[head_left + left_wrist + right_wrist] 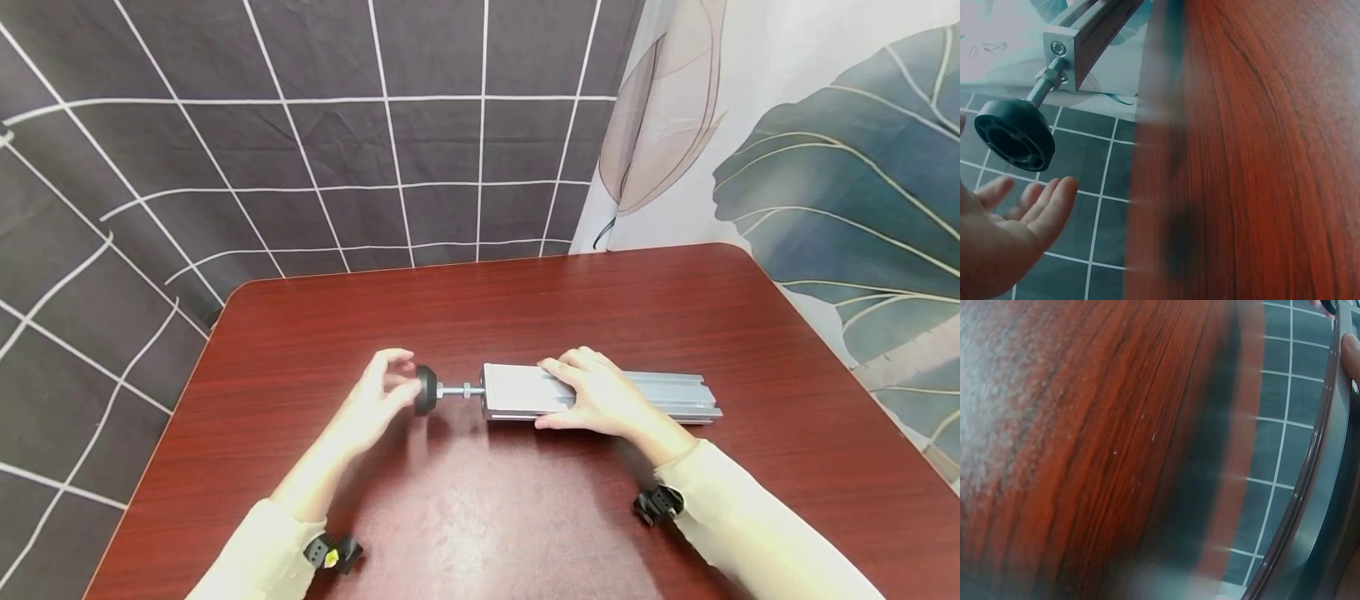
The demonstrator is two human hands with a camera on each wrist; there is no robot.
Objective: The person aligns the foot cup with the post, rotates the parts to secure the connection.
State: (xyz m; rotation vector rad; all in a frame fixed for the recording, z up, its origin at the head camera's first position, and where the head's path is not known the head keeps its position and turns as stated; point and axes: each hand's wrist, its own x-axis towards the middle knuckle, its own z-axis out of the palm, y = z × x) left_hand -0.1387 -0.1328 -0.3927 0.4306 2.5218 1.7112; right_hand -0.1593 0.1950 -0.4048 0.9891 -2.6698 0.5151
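An aluminium extrusion profile lies lengthwise across the table. From its left end plate sticks a threaded rod with nuts on it, ending in a round black levelling foot. My right hand grips the profile near its middle, thumb on the near side and fingers over the top. Just left of the foot is my left hand, its fingers loosely bent around empty space. The left wrist view shows those fingers apart from the foot's hollow underside. Only part of the right hand shows in the right wrist view.
The reddish-brown wooden table has rounded far corners. Behind it hangs a dark grey curtain with white grid lines, and a leaf-patterned white curtain hangs at the right. Each wrist wears a small black camera.
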